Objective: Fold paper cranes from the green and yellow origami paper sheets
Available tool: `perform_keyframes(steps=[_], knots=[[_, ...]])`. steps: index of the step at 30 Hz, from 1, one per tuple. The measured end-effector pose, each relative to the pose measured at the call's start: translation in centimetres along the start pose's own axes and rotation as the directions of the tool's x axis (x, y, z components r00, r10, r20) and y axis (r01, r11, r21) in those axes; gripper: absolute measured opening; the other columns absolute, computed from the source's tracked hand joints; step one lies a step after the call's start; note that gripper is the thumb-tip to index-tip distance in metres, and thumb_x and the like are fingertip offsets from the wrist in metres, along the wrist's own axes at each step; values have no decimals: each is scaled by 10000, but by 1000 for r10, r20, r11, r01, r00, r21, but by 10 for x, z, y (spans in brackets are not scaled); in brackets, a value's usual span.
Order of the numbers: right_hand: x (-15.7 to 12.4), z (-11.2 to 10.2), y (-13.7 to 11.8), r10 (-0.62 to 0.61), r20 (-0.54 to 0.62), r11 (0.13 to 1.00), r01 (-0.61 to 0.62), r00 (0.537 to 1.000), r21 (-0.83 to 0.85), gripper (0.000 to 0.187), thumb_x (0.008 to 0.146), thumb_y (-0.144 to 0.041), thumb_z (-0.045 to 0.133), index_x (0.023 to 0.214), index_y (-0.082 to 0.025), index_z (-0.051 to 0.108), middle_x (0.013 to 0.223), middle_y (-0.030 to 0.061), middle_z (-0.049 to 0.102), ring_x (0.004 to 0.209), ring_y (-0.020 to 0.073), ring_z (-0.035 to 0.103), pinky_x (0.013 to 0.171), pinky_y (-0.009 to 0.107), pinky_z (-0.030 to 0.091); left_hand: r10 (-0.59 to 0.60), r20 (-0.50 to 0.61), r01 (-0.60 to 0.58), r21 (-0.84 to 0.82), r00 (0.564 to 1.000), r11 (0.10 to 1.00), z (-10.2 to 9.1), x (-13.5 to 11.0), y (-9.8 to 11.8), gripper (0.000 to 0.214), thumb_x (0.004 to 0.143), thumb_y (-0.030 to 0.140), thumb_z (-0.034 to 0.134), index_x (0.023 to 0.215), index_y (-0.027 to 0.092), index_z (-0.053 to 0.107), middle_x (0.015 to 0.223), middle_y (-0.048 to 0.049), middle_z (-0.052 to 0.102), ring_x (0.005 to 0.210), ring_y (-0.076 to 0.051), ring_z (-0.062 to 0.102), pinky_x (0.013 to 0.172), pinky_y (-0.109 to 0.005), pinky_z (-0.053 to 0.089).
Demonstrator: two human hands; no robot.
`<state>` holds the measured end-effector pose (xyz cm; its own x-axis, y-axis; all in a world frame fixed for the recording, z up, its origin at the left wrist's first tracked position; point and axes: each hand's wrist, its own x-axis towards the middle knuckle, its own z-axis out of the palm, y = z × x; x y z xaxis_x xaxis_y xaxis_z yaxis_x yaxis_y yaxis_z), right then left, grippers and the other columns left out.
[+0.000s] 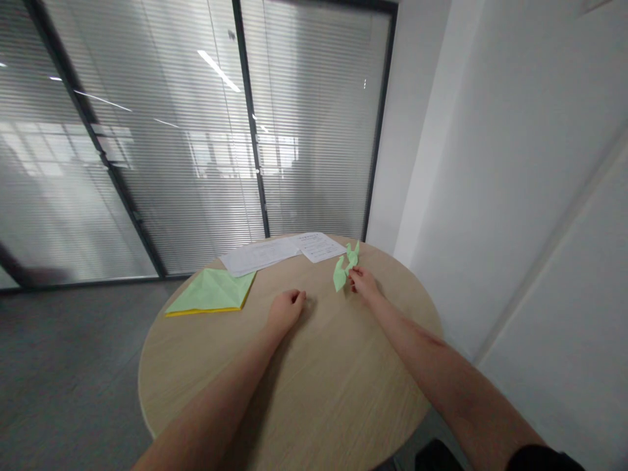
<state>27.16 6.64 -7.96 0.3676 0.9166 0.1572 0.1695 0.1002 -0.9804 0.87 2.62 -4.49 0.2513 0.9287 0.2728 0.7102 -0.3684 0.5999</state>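
My right hand [362,281] pinches a light green folded-paper crane [339,275] over the far right part of the round table. Just behind it is another light green folded-paper piece [353,254] with pointed tips, close enough that the two overlap in view. My fingers partly hide where the paper shapes meet. Near the table's middle, my left hand [287,307] is curled closed, and no object shows in it. To its left lies a stack of green paper [213,291] with a yellow layer showing along the edge.
White printed sheets [262,254] lie along the far side of the wooden table [338,392]. Beyond stands a glass partition with blinds [314,131]. A white wall [530,196] rises close on the right.
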Motion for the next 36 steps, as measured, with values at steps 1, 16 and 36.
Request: perform_keyframes(steps=[1, 16, 36], knots=[[7, -13, -1, 0, 10, 1000, 0, 1000, -10, 234, 796, -391, 528, 947, -221, 585, 778, 17, 627, 573, 113, 535, 463, 191, 388, 71, 23, -72, 74, 997, 995, 0, -2, 2, 400, 893, 425, 418, 823, 155, 705, 815, -100, 691, 788, -212, 619, 730, -311, 427], [130, -131, 22, 91, -114, 986, -106, 989, -128, 174, 806, -256, 556, 958, -177, 587, 760, 21, 613, 520, 74, 498, 435, 163, 354, 390, 301, -452, 172, 870, 875, 6, -19, 15, 420, 891, 412, 481, 1236, 201, 593, 1364, -124, 534, 1274, -284, 461, 1096, -472, 330], [172, -126, 40, 41, -56, 978, -51, 998, -201, 212, 815, -236, 585, 1004, -146, 617, 765, 40, 633, 535, 83, 518, 390, 157, 330, 318, 401, -393, 117, 859, 912, 10, -22, 5, 459, 867, 394, 493, 1313, 308, 561, 1468, -63, 444, 1364, -299, 377, 1145, -542, 264]])
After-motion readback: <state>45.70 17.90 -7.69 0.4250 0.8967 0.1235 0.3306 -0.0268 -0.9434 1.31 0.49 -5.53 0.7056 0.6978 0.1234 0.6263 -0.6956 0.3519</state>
